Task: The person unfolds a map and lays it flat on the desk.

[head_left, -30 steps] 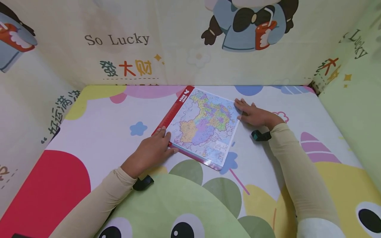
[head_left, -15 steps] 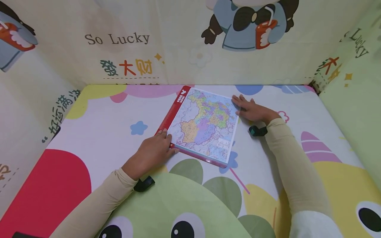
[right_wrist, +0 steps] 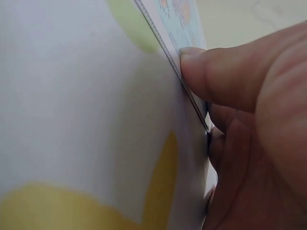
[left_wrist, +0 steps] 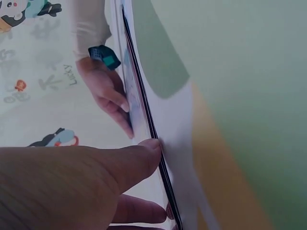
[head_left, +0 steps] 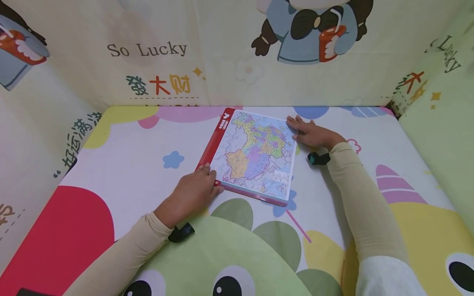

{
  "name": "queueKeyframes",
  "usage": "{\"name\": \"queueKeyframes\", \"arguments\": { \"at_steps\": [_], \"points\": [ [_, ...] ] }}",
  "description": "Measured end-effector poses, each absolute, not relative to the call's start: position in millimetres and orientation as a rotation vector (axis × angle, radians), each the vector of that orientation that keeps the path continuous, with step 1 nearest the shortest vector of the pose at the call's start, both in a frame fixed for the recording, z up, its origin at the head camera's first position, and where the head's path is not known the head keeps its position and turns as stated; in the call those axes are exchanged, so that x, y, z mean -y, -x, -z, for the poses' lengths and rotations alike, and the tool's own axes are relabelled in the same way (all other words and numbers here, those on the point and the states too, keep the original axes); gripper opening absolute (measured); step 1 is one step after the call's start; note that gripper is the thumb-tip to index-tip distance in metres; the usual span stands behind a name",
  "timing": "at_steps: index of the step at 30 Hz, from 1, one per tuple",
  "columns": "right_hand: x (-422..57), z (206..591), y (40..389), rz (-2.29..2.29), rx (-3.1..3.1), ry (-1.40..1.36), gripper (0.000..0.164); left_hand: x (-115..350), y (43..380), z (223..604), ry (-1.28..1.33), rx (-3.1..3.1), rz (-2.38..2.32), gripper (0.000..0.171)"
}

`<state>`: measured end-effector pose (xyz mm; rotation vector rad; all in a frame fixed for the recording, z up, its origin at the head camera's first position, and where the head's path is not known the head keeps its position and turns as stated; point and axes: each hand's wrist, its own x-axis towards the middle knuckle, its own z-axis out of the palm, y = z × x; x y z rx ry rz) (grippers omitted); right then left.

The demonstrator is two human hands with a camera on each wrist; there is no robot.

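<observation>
A thin rectangular map board (head_left: 252, 156) lies on the tabletop, slightly turned, with a multicoloured map and a red band along its left side. At its near left corner my left hand (head_left: 190, 197) rests with fingers over the red band; in the left wrist view the thumb (left_wrist: 139, 155) touches the board's dark edge (left_wrist: 144, 96). My right hand (head_left: 314, 135) touches the far right corner with its fingers extended. The right wrist view has that thumb (right_wrist: 201, 69) against the white margin of the map board (right_wrist: 184, 19). The fingers below are partly hidden.
The tabletop cover (head_left: 140, 164) is printed with cartoon shapes, including a large green face in front. Patterned fabric walls (head_left: 222, 53) stand at the back and both sides. Each wrist wears a small black device (head_left: 181, 233). A dark object shows at the lower left corner.
The map board has turned slightly anticlockwise, its near right corner moving right and away. My right hand has shifted a little left with it; the left hand stays near the same corner.
</observation>
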<state>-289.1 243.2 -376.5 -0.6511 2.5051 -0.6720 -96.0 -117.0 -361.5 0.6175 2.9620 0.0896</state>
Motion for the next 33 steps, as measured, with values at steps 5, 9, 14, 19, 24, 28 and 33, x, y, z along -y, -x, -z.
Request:
{"name": "queueKeyframes", "arguments": {
  "at_steps": [5, 9, 14, 19, 24, 28, 33],
  "points": [
    [-239.0, 376.7, 294.6, 0.619, -2.53, 0.641, 0.064, 113.6, 93.2, 360.1, -0.624, -2.956, -0.084, 0.053],
    [-235.4, 376.1, 298.2, 0.608, -2.532, 0.606, 0.063, 110.8, 91.0, 359.9, -0.637, -2.957, -0.062, 0.046],
    [-233.2, 375.2, 301.6, 0.61, -2.53, 0.581, 0.063, 106.9, 87.9, 359.9, -0.661, -2.966, -0.055, 0.037],
    [-230.2, 372.3, 305.4, 0.618, -2.524, 0.6, 0.062, 104.9, 84.6, 360.1, -0.683, -2.964, -0.045, 0.037],
    [-228.5, 373.7, 310.7, 0.643, -2.506, 0.575, 0.061, 104.9, 82.8, 359.1, -0.743, -2.989, -0.091, 0.027],
    [-228.6, 376.1, 314.7, 0.649, -2.502, 0.574, 0.061, 106.9, 83.2, 358.6, -0.777, -3.004, -0.145, 0.019],
    [-229.3, 376.9, 316.3, 0.668, -2.514, 0.569, 0.061, 109.6, 85.8, 359.0, -0.824, -3.023, -0.197, 0.018]
  ]
}}
